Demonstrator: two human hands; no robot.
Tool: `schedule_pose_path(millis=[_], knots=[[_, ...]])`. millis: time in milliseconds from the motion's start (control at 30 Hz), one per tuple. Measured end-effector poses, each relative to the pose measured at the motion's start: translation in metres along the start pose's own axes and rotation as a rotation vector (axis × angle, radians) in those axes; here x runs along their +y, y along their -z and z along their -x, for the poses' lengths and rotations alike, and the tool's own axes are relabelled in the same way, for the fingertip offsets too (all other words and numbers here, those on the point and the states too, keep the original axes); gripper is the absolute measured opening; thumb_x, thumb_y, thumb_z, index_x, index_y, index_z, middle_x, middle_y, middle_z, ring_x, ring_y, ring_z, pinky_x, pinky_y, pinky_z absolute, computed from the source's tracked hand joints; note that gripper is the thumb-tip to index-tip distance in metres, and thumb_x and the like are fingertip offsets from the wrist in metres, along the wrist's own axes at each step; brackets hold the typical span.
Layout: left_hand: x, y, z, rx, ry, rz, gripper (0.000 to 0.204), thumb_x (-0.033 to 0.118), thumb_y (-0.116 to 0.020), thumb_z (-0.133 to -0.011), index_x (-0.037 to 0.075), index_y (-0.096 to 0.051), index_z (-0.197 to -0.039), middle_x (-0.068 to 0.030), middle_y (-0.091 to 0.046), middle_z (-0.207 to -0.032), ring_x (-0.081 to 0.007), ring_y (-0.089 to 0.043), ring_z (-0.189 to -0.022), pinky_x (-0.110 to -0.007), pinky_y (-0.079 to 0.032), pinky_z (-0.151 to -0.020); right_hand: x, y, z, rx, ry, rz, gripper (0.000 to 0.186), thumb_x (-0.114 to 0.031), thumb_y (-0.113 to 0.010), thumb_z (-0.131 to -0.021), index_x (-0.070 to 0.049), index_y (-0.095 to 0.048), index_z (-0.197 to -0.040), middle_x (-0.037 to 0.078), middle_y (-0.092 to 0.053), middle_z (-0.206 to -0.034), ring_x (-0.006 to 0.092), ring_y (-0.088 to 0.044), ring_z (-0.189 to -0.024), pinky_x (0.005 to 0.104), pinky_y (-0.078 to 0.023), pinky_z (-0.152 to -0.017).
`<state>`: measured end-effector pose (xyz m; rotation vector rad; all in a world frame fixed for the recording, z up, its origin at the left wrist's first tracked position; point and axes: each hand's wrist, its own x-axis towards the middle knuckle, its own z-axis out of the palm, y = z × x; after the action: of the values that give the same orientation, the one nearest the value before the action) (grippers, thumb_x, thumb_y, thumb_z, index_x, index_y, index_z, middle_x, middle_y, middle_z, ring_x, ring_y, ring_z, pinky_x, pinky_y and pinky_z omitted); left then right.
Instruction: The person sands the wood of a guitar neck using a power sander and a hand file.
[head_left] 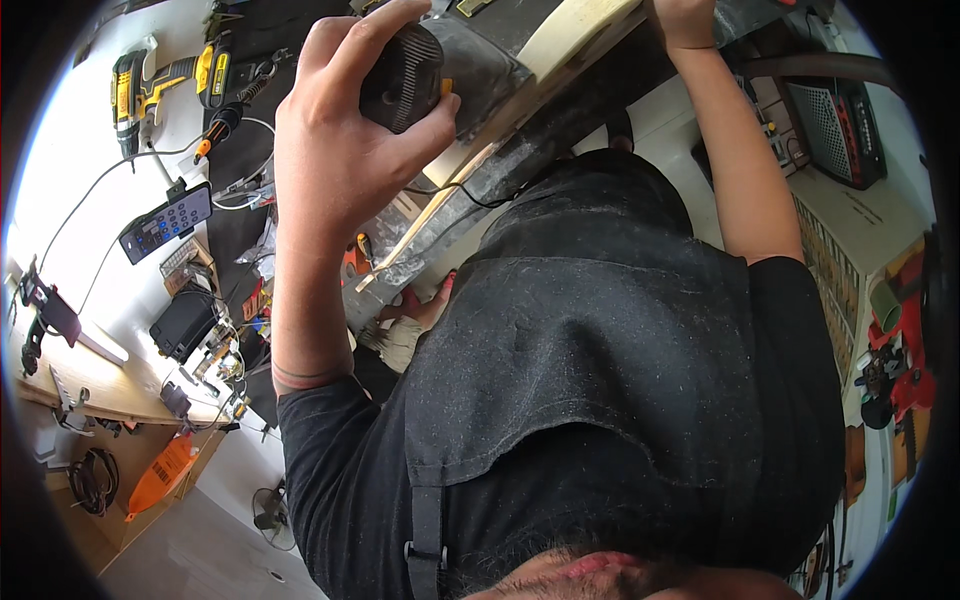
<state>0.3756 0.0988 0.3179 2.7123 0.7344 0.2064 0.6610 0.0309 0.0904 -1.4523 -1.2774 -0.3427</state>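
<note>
I find the left hand (335,130) wrapped around a black power tool (405,80), fingers over its ribbed round body and thumb along the near side; the fingers are curled on the tool, neither spread wide nor pressed together. The wooden piece (575,40), pale and curved, lies at the upper middle of my view, just beside the tool and running out past the top edge; the right hand (685,18) is at its far end, cut off by the frame, so I cannot tell whether its fingers grip or merely rest there. A black cable (462,190) loops below the tool, over a thin wooden strip (430,225); I note a black apron (600,360) on the wearer, a yellow-and-black drill (128,95) at upper left, and a lit phone (167,222) below it, tilted in a holder.
</note>
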Motion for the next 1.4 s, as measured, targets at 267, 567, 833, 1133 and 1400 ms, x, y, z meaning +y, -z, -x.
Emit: schedule_pose_path(millis=[267,567,833,1133,1400], knots=[[0.001,0.006,0.015,-0.197,0.095,-0.075,0.061,0.019,-0.082,-0.077,0.016,-0.072,-0.138,-0.0096,-0.069,-0.113,-0.0295,-0.075,-0.097,-0.041,-0.059,-0.090,-0.016,0.005,-0.003,0.052,-0.420,-0.351,0.047,-0.021,-0.038,-0.114,0.002,-0.057,-0.077,0.015,-0.060,-0.072,0.0298,-0.060,-0.068,0.0415,-0.047,-0.068],[0.027,0.016,0.018,-0.352,0.143,-0.122,0.066,0.021,-0.080,-0.075,0.022,-0.072,-0.140,-0.0111,-0.069,-0.116,-0.0337,-0.075,-0.099,-0.044,-0.060,-0.089,0.000,-0.004,0.001,0.166,-0.497,-0.722,0.041,-0.017,-0.038,-0.114,0.001,-0.055,-0.082,0.017,-0.059,-0.075,0.0337,-0.060,-0.070,0.0439,-0.047,-0.069],[0.025,0.023,0.015,-0.421,0.162,-0.143,0.068,0.019,-0.079,-0.071,0.023,-0.072,-0.139,-0.0104,-0.068,-0.116,-0.0341,-0.074,-0.098,-0.045,-0.060,-0.089,0.004,-0.002,0.005,0.045,-0.221,-0.219,0.030,-0.011,-0.043,-0.111,0.003,-0.054,-0.087,0.020,-0.056,-0.076,0.0402,-0.058,-0.071,0.0465,-0.046,-0.069],[0.037,0.017,0.007,-0.477,0.122,-0.189,0.070,0.020,-0.078,-0.072,0.024,-0.070,-0.142,-0.0107,-0.068,-0.118,-0.0345,-0.074,-0.100,-0.046,-0.060,-0.088,-0.012,0.004,-0.002,0.023,-0.436,-0.390,0.041,-0.020,-0.040,-0.114,0.002,-0.056,-0.082,0.017,-0.058,-0.074,0.0340,-0.059,-0.069,0.0437,-0.045,-0.068],[0.043,0.013,0.003,-0.488,0.128,-0.218,0.070,0.022,-0.079,-0.073,0.024,-0.069,-0.143,-0.0112,-0.068,-0.119,-0.0350,-0.073,-0.103,-0.046,-0.060,-0.091,-0.003,-0.002,0.003,0.031,-0.391,-0.363,0.047,-0.023,-0.038,-0.116,0.001,-0.058,-0.082,0.016,-0.058,-0.074,0.0328,-0.060,-0.069,0.0426,-0.046,-0.068]])
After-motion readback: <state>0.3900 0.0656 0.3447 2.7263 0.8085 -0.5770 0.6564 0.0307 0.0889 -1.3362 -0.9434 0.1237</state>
